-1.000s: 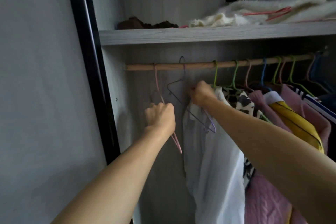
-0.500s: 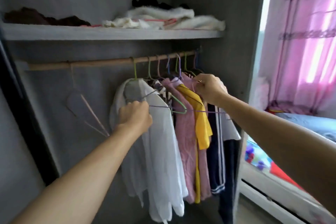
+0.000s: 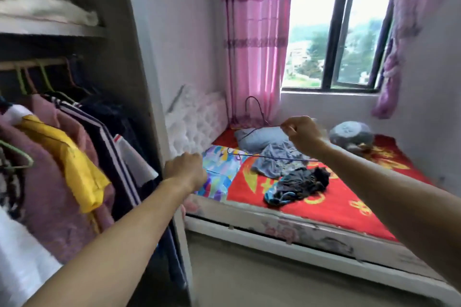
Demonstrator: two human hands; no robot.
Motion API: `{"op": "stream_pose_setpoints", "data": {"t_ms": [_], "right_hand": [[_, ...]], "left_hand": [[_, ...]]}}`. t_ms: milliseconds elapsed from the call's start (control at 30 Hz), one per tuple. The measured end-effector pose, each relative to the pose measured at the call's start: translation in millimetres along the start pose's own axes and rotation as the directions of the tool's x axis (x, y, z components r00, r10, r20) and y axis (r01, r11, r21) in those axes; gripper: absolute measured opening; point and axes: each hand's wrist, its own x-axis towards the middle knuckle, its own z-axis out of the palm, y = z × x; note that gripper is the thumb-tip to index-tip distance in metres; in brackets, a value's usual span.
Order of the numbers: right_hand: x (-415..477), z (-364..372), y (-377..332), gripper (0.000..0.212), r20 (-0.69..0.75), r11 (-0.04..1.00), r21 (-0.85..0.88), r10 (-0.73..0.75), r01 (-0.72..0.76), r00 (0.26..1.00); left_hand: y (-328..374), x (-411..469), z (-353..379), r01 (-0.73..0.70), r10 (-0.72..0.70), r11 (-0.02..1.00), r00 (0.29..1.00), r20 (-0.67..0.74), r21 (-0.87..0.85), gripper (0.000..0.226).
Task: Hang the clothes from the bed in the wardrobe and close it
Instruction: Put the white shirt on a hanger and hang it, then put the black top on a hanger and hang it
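Observation:
A thin purple wire hanger (image 3: 274, 157) hangs in the air over the bed, its hook (image 3: 252, 98) pointing up. My right hand (image 3: 301, 133) pinches its upper wire. Curled into a fist, my left hand (image 3: 185, 172) sits just left of the hanger's corner with a small gap between them. On the red bedspread (image 3: 331, 202) lie a crumpled grey-blue garment (image 3: 274, 163) and a dark garment (image 3: 299, 185). At the left, the open wardrobe (image 3: 132, 62) holds a rail (image 3: 32, 63) with yellow (image 3: 67, 157), pink and navy striped clothes.
A blue-grey pillow (image 3: 259, 137) and a grey plush bundle (image 3: 351, 133) lie at the head of the bed. The white bed frame (image 3: 299, 244) runs across the floor. Pink curtains (image 3: 257, 40) flank the window. Folded white fabric (image 3: 50, 11) sits on the wardrobe shelf.
My view has swung right from the wardrobe interior to the bed. The purple hanger came off the rail and travelled with my right hand; my left hand now sits apart from it.

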Motion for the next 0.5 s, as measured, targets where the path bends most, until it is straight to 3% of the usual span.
{"op": "stream_pose_setpoints", "data": {"t_ms": [233,500], "right_hand": [[-1.5,-51.9,179.8,0.023,-0.054,0.977,-0.082,0.195,-0.199,0.979],[45.9,-17.6,315.8,0.018,-0.067,0.918,-0.060,0.389,-0.393,0.919]], "left_hand": [[169.2,44.5,58.0,-0.210,0.217,0.975,0.968,0.126,-0.073,0.026],[276.8,149.7,138.1,-0.338,0.359,0.932,0.913,0.196,-0.134,0.027]]}}
